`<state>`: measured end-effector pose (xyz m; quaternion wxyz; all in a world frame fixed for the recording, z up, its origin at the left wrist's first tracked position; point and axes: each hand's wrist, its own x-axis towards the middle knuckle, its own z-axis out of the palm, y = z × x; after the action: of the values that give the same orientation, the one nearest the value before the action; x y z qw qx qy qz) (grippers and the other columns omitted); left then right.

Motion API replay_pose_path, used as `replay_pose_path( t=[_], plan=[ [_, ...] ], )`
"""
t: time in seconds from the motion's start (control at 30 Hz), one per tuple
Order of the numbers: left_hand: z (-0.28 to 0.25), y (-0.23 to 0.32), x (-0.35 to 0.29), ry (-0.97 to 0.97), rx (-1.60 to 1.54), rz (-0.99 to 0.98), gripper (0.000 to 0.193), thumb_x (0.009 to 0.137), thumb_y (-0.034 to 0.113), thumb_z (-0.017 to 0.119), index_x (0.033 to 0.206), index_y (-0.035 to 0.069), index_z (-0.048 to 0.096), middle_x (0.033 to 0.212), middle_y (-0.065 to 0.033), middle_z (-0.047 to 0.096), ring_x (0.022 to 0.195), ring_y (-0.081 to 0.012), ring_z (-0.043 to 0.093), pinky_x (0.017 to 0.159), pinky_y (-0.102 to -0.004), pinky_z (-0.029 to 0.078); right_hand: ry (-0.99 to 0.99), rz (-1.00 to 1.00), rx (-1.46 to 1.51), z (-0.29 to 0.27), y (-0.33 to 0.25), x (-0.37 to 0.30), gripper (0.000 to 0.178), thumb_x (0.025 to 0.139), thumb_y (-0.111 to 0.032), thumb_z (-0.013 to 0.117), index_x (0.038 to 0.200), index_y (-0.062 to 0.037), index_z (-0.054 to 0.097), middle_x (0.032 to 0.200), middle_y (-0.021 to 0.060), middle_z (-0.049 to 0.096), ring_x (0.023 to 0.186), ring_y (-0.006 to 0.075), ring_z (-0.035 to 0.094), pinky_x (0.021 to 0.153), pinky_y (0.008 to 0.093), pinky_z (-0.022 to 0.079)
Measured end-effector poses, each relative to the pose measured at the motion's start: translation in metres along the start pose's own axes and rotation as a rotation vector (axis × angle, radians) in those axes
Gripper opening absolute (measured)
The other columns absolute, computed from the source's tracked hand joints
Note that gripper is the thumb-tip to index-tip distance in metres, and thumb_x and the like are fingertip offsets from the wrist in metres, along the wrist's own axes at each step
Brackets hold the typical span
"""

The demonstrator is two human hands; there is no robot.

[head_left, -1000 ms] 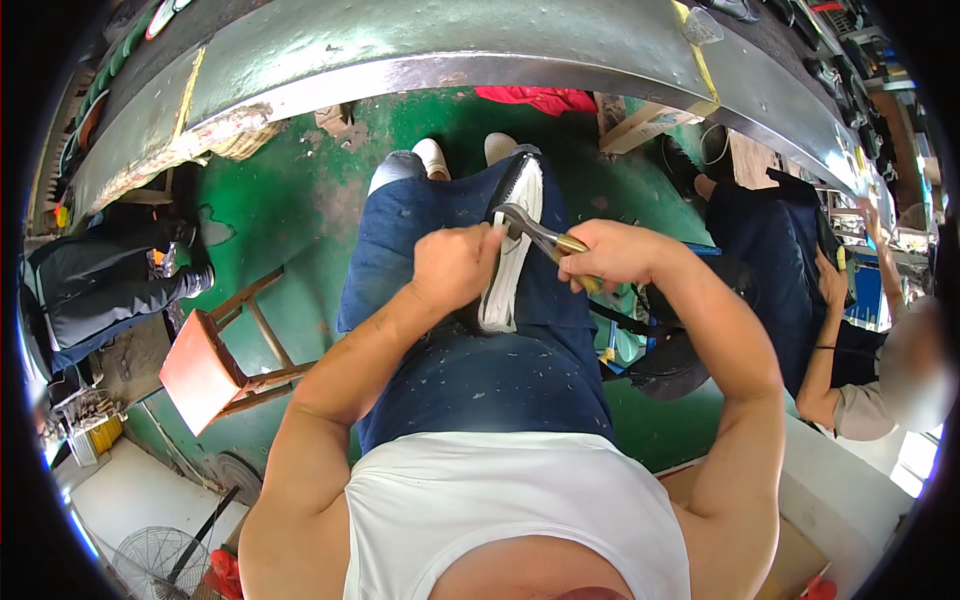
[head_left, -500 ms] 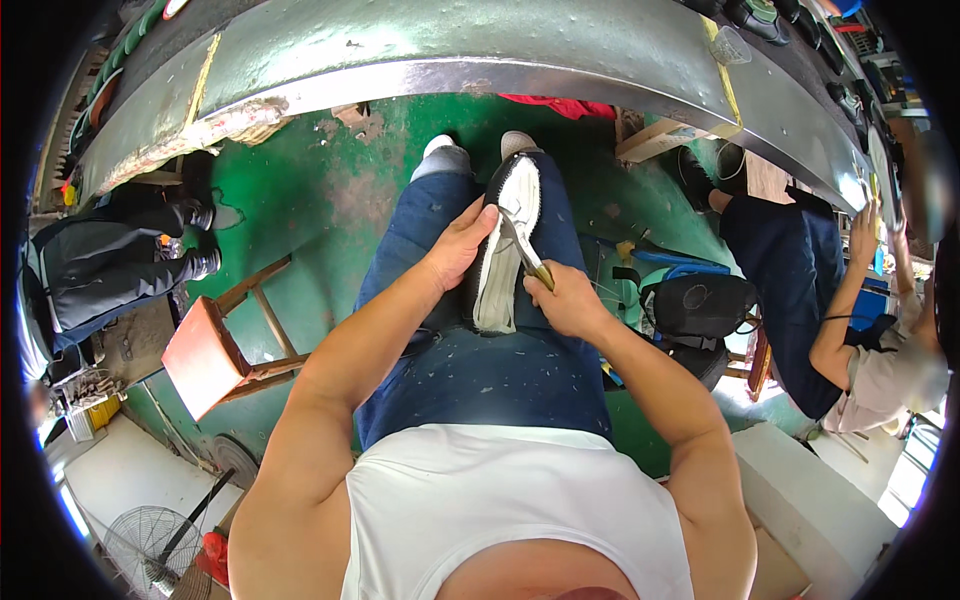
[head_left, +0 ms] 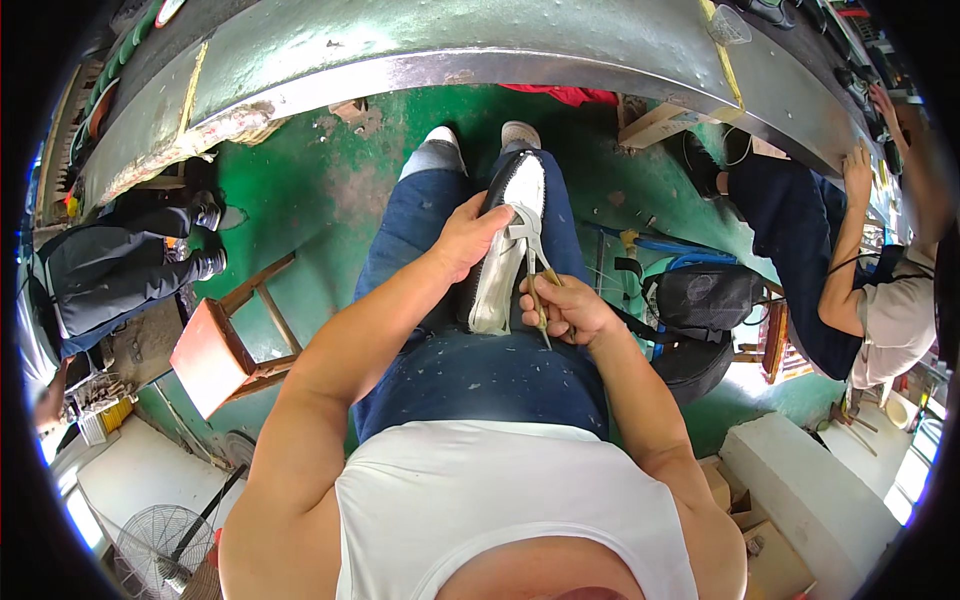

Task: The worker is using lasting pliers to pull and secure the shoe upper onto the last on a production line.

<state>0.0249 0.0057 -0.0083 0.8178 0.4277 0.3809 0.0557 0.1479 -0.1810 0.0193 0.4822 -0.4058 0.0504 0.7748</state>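
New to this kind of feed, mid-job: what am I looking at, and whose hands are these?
No machine here: these are a person's two bare hands. The picture comes from a wide fisheye camera on that person's head, looking down, so straight edges bend and picture left is their left. On the lap, over dark blue trousers, lies a dark shoe, pale underside up. The left hand holds its side; the right hand grips pincers, their head over the underside beside the left thumb. A grey bench stands ahead.

Shoe (head_left: 492,300): is showing no readable lettering
Pincers (head_left: 521,229): are showing no readable brand or numbers
Black bag (head_left: 705,298): is showing no readable label
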Motion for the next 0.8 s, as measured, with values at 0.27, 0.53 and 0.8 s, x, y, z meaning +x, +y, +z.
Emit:
replay_pose_path(
  t=[0.27,0.53,0.8],
  plan=[
    [0.011,0.009,0.002,0.112,0.254,-0.009,0.051,0.095,0.025,0.064,0.137,-0.002,0.051,0.116,-0.0109,0.066,0.104,-0.0175,0.064,0.092,-0.0324,0.050,0.156,0.001,-0.759,-0.010,-0.069,-0.048,0.040,0.103,-0.032,0.055,0.115,0.0056,0.060,0.101,0.0144,0.070,0.089,0.0193,0.071,0.057,0.0311,0.059],
    [0.009,0.014,0.004,0.075,0.417,-0.043,0.047,0.092,0.021,0.067,0.132,-0.001,0.055,0.116,-0.0103,0.066,0.104,-0.0178,0.064,0.092,-0.0323,0.051,0.291,-0.386,-1.452,0.011,-0.089,-0.007,0.042,0.104,-0.033,0.048,0.085,0.0023,0.059,0.072,0.0108,0.065,0.066,0.0208,0.065,0.066,0.0368,0.051],
    [-0.016,0.035,0.010,-0.199,0.115,-0.204,0.041,0.090,0.018,0.068,0.128,0.003,0.062,0.116,-0.0107,0.070,0.104,-0.0223,0.066,0.095,-0.0394,0.051,0.165,-0.121,-1.424,0.010,-0.068,-0.055,0.031,0.098,-0.030,0.060,0.099,0.0005,0.062,0.075,0.0185,0.065,0.068,0.0361,0.063,0.067,0.0416,0.048]
  ],
)
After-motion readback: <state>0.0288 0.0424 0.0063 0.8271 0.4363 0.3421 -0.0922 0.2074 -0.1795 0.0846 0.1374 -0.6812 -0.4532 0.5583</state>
